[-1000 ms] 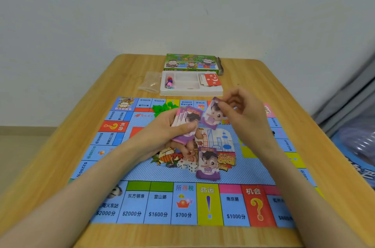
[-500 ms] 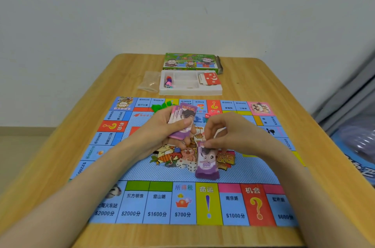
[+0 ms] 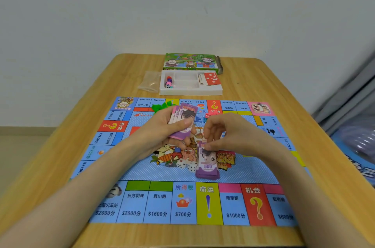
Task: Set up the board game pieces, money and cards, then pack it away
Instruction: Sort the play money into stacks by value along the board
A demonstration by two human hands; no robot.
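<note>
Head view: the board (image 3: 142,170) is laid out on the bench (image 3: 263,77). A sheaf of purple notes (image 3: 183,124) is held in the left hand (image 3: 162,132), grip curled round it. The far edge of the 500 pile (image 3: 208,164), at board centre beside the dice (image 3: 186,165), is pinched by the right hand (image 3: 229,134). Cards (image 3: 210,79) and tokens (image 3: 168,81) lie in the far tray (image 3: 190,91); setup is judged partly done, packing not begun.

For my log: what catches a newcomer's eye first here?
The bright blue paper game board covers the near part of the wooden table. Over its centre, the left hand holds a fan of purple paper banknotes, and the right hand pinches the far end of a purple 500-note stack.
</note>
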